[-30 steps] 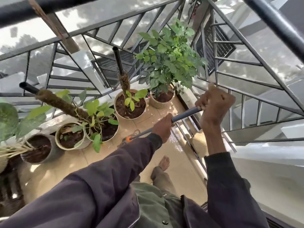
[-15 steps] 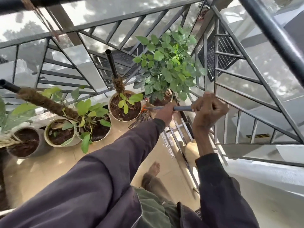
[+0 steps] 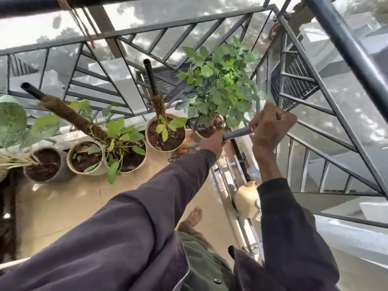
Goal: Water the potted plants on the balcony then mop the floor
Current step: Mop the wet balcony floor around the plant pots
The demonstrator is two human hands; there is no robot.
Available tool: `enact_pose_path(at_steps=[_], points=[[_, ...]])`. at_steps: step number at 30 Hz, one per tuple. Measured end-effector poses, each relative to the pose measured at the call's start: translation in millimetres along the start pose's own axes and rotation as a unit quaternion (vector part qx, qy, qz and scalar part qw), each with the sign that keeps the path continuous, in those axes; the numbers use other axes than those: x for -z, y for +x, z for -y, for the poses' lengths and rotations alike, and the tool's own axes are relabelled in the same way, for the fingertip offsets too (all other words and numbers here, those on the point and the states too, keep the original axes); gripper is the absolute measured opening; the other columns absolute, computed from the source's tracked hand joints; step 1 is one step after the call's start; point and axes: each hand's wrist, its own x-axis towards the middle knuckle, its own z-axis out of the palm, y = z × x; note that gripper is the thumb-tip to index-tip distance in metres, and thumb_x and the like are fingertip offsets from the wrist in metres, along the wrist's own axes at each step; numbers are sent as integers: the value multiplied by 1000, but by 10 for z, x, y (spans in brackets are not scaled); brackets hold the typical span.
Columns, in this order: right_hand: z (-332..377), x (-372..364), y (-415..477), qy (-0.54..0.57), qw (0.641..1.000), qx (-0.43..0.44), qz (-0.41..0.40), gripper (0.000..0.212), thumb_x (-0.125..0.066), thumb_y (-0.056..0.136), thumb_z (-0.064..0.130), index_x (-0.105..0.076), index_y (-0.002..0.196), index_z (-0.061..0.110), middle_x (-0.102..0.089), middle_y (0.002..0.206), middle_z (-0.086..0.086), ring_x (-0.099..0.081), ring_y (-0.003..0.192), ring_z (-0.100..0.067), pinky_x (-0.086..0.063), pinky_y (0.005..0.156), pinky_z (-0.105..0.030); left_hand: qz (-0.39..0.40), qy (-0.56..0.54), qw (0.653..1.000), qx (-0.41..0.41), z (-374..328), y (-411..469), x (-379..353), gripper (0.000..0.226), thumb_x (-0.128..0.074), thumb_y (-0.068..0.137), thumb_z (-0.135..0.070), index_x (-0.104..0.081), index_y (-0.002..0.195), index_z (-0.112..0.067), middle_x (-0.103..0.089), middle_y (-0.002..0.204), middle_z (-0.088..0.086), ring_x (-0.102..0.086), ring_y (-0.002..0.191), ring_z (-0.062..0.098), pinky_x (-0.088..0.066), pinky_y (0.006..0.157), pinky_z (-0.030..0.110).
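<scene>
Both hands grip a grey mop handle [image 3: 238,132]. My left hand [image 3: 213,143] is wrapped around it lower down, and my right hand [image 3: 270,124] holds the upper end. The mop head [image 3: 182,151], with an orange collar and dark strands, rests on the tiled floor [image 3: 69,202] between the round pot with a moss pole [image 3: 166,133] and the bushy green plant [image 3: 220,85] in the corner. Two more pots [image 3: 86,158] [image 3: 43,164] stand in a row to the left along the railing.
A metal railing [image 3: 189,32] encloses the balcony on the far and right sides. A cream watering can [image 3: 245,199] sits by the right railing base. My bare foot [image 3: 194,215] stands on the wet tiles. A dark woven object [image 3: 8,206] lies at the left edge.
The mop head has been pushed forward from the open floor to the gap between the corner pots. Both hands moved forward and upward with the handle.
</scene>
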Motion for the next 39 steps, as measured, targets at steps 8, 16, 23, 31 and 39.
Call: enact_pose_path(at_steps=[8, 16, 23, 31, 39], points=[[-273, 165, -310, 39, 996, -41, 72, 52, -60, 95, 5, -50, 47, 21, -37, 37, 7, -35, 32, -16, -40, 45, -22, 13, 35, 998, 53, 449, -669, -165, 22, -46, 107, -15, -50, 125, -2, -63, 121, 21, -62, 108, 37, -45, 89, 45], [-656, 157, -1067, 69, 983, -100, 138, 43, -58, 86, 12, -51, 44, 20, -39, 39, 6, -36, 34, -16, -33, 45, -24, 36, 69, 991, 112, 1045, -1335, -113, 26, -44, 107, -12, -48, 131, -3, -59, 128, 17, -59, 116, 35, -45, 99, 44], [-164, -167, -1084, 123, 981, -6, 149, 51, -57, 93, 3, -55, 48, 26, -39, 40, 14, -36, 33, -14, -45, 77, -33, -38, 72, 994, 71, 1038, -1300, 191, 25, -47, 102, -4, -51, 126, -11, -65, 117, 12, -64, 106, 34, -48, 86, 41], [70, -670, -1305, 99, 978, 89, 162, 49, -55, 93, 3, -56, 49, 25, -42, 40, 18, -38, 32, -16, -45, 54, -32, -84, 8, 996, 13, 1143, -1083, 610, 22, -48, 102, -5, -56, 123, -7, -65, 114, 18, -64, 103, 35, -46, 82, 39], [109, -1038, -1543, 50, 992, 18, 118, 55, -56, 100, 13, -51, 47, 25, -38, 38, 15, -34, 34, -15, -49, 67, -29, -75, -53, 996, 11, 1376, -1106, 771, 22, -44, 107, -16, -54, 123, -5, -63, 121, 18, -62, 106, 35, -46, 89, 42]])
